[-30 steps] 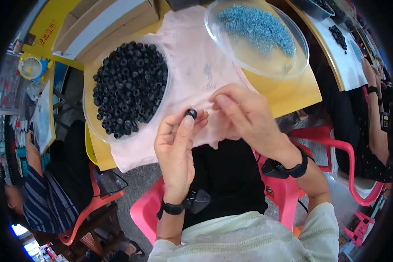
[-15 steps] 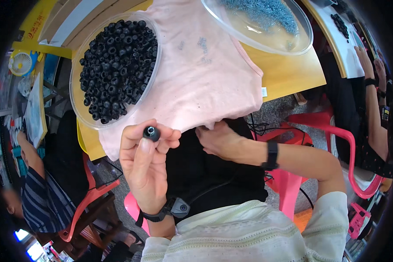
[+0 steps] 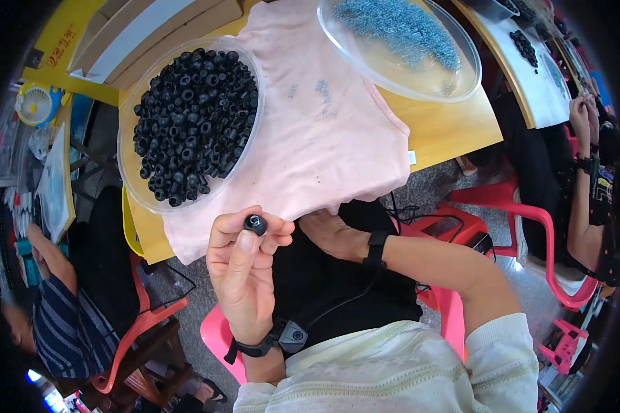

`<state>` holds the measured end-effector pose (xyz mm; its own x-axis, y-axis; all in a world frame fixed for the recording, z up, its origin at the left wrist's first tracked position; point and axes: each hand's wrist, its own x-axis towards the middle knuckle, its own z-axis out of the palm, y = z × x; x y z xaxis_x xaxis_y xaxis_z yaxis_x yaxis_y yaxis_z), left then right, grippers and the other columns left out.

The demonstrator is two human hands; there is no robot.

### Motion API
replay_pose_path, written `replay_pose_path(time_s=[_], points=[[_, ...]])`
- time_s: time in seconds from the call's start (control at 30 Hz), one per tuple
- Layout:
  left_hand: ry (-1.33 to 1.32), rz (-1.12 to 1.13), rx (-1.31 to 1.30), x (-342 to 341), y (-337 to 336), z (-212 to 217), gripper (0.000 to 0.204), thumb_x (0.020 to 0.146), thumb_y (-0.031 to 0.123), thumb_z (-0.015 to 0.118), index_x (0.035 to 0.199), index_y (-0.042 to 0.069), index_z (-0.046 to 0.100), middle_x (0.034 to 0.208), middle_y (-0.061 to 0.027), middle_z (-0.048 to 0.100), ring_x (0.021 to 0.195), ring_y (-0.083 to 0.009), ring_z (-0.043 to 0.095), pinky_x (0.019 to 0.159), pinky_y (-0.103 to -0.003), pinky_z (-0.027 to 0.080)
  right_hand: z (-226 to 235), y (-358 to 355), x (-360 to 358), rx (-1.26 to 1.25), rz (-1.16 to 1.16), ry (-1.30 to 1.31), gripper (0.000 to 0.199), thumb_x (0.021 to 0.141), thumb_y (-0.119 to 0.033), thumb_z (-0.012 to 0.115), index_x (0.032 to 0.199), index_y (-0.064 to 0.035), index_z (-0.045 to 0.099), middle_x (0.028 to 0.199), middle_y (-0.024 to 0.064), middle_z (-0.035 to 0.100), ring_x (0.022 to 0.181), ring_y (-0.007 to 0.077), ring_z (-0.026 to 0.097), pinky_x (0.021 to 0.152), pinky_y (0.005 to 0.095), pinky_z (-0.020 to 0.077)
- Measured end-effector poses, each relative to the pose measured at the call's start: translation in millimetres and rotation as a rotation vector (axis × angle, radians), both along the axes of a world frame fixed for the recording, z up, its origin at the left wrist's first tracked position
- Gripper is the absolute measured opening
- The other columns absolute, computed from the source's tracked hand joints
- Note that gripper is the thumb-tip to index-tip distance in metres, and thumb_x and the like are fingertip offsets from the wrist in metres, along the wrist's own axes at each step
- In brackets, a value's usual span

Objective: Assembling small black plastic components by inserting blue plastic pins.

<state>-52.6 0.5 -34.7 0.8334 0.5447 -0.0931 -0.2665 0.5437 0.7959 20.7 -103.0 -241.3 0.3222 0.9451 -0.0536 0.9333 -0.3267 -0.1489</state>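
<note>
My left hand (image 3: 244, 265) pinches a small round black plastic piece (image 3: 255, 224) between thumb and fingers, its open end turned up with a shiny metal coil showing inside. Beside it, my right hand (image 3: 332, 234) reaches under the near edge of a pink cloth (image 3: 317, 151), so its fingers are hidden. Beyond my left hand stands a clear round tub (image 3: 122, 155) heaped with similar black plastic pieces (image 3: 193, 124). At the far right of the cloth, a clear tub (image 3: 393, 82) holds many small blue-grey metal springs (image 3: 399, 27).
The cloth covers much of a yellow table (image 3: 455, 127), with a few loose springs (image 3: 324, 93) on it. Cardboard boxes (image 3: 165, 34) stand at the far left. Pink chairs (image 3: 551, 234) and other people sit on both sides, with a small yellow fan (image 3: 36, 104) to the left.
My right hand has slid farther under the cloth's edge, hiding its fingers. My left hand still holds the black piece and sits slightly farther right. The whole view has shifted a little.
</note>
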Motion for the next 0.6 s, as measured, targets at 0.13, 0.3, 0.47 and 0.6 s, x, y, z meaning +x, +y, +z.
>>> replay_pose_path(time_s=[0.13, 0.3, 0.47, 0.6], points=[[0.027, -0.003, 0.017, -3, -2, 1, 0.025, 0.096, 0.012, 0.056, 0.116, -0.003, 0.054, 0.100, -0.0146, 0.064, 0.090, -0.0224, 0.066, 0.082, -0.031, 0.055, 12, 1, 0, -0.052, -0.097, 0.260, 0.025, 0.084, -0.004, 0.051, 0.102, 0.0058, 0.065, 0.102, 0.0178, 0.064, 0.104, 0.0286, 0.059, 0.092, 0.0391, 0.0476], [0.012, -0.016, -0.008, -2, -13, 9, 0.022, 0.096, 0.009, 0.055, 0.113, -0.004, 0.056, 0.100, -0.0170, 0.066, 0.091, -0.0252, 0.067, 0.082, -0.033, 0.055, -91, -3, 4, 0.244, -0.004, -0.510, 0.031, 0.085, -0.006, 0.052, 0.108, 0.0129, 0.061, 0.104, 0.0193, 0.063, 0.102, 0.0300, 0.060, 0.090, 0.0391, 0.0495], [-0.007, 0.010, -0.019, -11, -10, 8, 0.021, 0.096, 0.008, 0.055, 0.112, -0.005, 0.056, 0.099, -0.0180, 0.067, 0.092, -0.0261, 0.068, 0.082, -0.034, 0.055, -23, -10, 18, -0.156, 0.448, -0.617, 0.025, 0.082, -0.007, 0.057, 0.100, 0.0074, 0.066, 0.095, 0.0148, 0.065, 0.094, 0.0250, 0.064, 0.081, 0.0376, 0.0525], [-0.069, -0.006, -0.113, -15, -8, 6, 0.021, 0.095, 0.008, 0.055, 0.113, -0.003, 0.056, 0.099, -0.0174, 0.066, 0.093, -0.0253, 0.067, 0.083, -0.034, 0.055, 44, -18, 24, -0.085, 0.210, 0.128, 0.013, 0.079, -0.008, 0.060, 0.086, -0.0003, 0.068, 0.090, 0.0131, 0.066, 0.091, 0.0266, 0.066, 0.077, 0.0388, 0.0534]])
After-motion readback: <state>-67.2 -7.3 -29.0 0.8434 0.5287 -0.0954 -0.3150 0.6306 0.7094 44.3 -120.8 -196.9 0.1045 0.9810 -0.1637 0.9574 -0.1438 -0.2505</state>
